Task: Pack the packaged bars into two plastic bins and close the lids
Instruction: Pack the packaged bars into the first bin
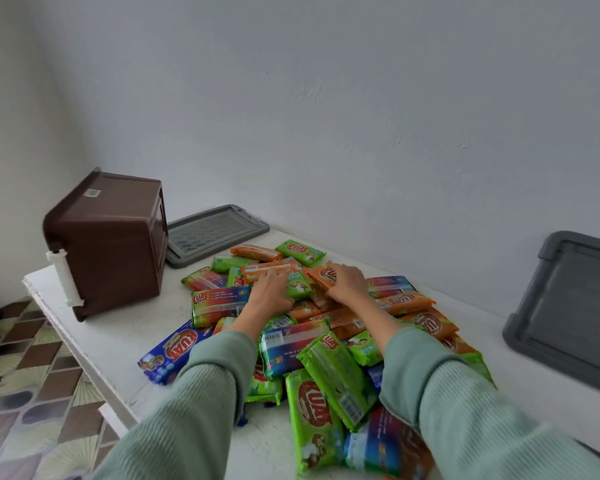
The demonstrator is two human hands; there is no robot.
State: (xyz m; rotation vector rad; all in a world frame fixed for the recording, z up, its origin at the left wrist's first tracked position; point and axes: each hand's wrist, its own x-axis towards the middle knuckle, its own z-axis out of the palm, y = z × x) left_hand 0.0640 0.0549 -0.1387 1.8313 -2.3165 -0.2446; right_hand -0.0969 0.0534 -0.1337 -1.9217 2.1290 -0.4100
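Packaged bars (329,372) lie heaped in a loose pile across the middle of the white tabletop (118,327), their glossy crinkled wrappers green, orange and blue, many overlapping and some turned face down. At far left, below the tabletop's edge, the floor (21,375) shows patterned tiles in brown, grey and cream. A brown plastic bin (111,251) sits tipped on its side near the left corner, boxy with rounded edges, a white latch (65,278) on its lower left rim and a small sticker on its upper face; its opening cannot be seen. Just behind it a flat grey lid (215,233) with a gridded centre lies on the tabletop, touching the far bars. The left hand (272,291) rests on top of the pile, its grip curled over a green pack. Close beside it, the right hand (347,282) lies over an orange pack; whether its grip clasps it I cannot tell. Ribbed pale-green sleeves (201,403) cover both forearms and hide part of the pile. At the right edge lies a grey plastic piece (568,306) with a raised rim, lid or bin unclear.
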